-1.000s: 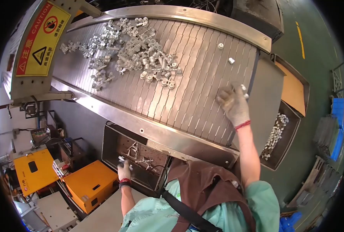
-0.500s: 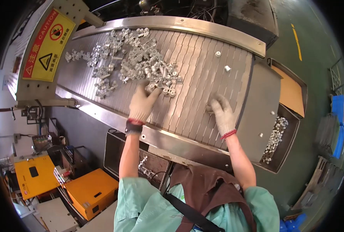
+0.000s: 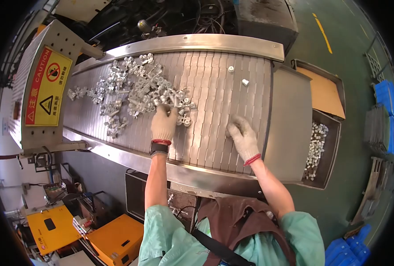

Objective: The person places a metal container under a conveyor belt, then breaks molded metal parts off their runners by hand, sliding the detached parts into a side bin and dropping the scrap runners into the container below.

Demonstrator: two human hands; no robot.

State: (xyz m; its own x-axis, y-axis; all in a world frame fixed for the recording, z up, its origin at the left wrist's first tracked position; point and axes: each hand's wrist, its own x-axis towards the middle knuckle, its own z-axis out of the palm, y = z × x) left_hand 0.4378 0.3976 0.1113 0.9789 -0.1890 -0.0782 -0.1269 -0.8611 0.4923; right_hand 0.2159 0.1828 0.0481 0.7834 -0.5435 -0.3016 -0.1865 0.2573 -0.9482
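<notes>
My left hand (image 3: 163,125), in a pale knitted glove, reaches into the near edge of a heap of silvery metal castings (image 3: 150,88) on the slatted metal conveyor (image 3: 206,102). Its fingers and thumb close around a small casting there, largely hidden by the glove. To the right, over the belt, is my right hand (image 3: 243,136), also gloved. Its fingers curl in towards the thumb, and whatever they may hold is hidden. Two small cylindrical metal pieces, one round-topped (image 3: 231,69) and one on its side (image 3: 245,82), lie apart near the far side.
A smooth chute (image 3: 290,128) slopes off the belt's right end beside a bin (image 3: 327,175) of small metal pieces. Cardboard (image 3: 319,91) lies in another bin. A caution-signed guard (image 3: 48,88) stands left, and metal rails (image 3: 192,42) edge the belt. A dark crate (image 3: 135,190) sits below.
The view has shifted. My left hand has moved further into the heap and its fingers have drawn closer together. Two loose pieces on the chute are gone from it. My right hand stays low over the belt.
</notes>
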